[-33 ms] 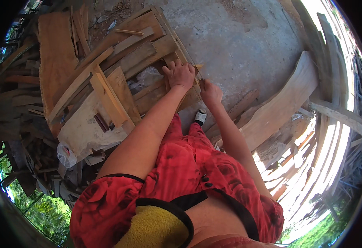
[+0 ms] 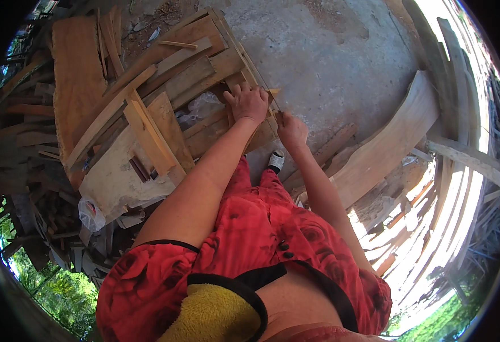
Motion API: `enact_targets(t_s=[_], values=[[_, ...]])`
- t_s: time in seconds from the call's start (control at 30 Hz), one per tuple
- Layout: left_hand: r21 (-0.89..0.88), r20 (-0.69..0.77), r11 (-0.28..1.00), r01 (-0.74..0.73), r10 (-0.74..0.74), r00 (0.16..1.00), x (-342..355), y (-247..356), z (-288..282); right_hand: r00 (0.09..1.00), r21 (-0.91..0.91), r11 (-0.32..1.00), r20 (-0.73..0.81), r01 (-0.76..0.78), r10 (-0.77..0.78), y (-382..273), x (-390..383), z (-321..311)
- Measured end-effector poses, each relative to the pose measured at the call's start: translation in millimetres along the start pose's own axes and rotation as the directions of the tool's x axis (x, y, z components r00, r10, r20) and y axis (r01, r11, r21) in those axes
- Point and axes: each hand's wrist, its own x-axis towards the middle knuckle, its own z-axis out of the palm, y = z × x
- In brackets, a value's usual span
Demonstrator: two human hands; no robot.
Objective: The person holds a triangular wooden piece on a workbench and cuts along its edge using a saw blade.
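No visible movement: left hand (image 2: 248, 105), fingers (image 2: 237, 91) spread, over boards (image 2: 227, 65); right hand (image 2: 293, 130) curled, hold unclear.

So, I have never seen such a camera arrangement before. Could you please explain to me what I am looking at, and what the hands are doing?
There is no machine here, only a person's two bare hands. The view comes from a wide camera worn on the head, looking down, so straight edges bend near the rim. Ahead and to the left lie wooden planks, with a thin wood strip on top and clear plastic in a gap. The left hand rests on the wood near its right edge. The right hand is curled beside that edge; what it may hold is too small to tell. Below are the person's red patterned clothes; beyond the wood is a grey floor.
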Motion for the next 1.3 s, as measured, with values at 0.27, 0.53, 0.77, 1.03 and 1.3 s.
enact_targets(t_s=[0.27, 0.53, 0.77, 1.03, 1.3], values=[[-0.001, 0.004, 1.0, 0.029, -0.029, 1.0, 0, -8, 1, 0.994, -0.013, 0.996, 0.065, -0.087, 0.088, 42, -98, -4], [-0.018, 0.018, 1.0, 0.006, -0.005, 1.0, 0, 1, -1, 0.996, 0.022, 0.997, 0.063, -0.07, 0.068, -24, 22, -13], [0.016, 0.011, 1.0, -0.001, 0.001, 1.0, -2, -5, -6, 0.999, 0.137, 0.991, -0.04, 0.011, -0.006, -79, 21, -97], [-0.057, -0.077, 0.998, 0.006, -0.01, 0.997, -5, -10, 9, 0.983, 0.244, 0.966, -0.136, -0.089, 0.125, -2, -60, -98], [-0.116, 0.128, 0.979, -0.166, 0.181, 0.975, -29, -23, -29, 0.812, 0.006, 0.821, 0.152, -0.571, 0.563, 155, -250, -12]])
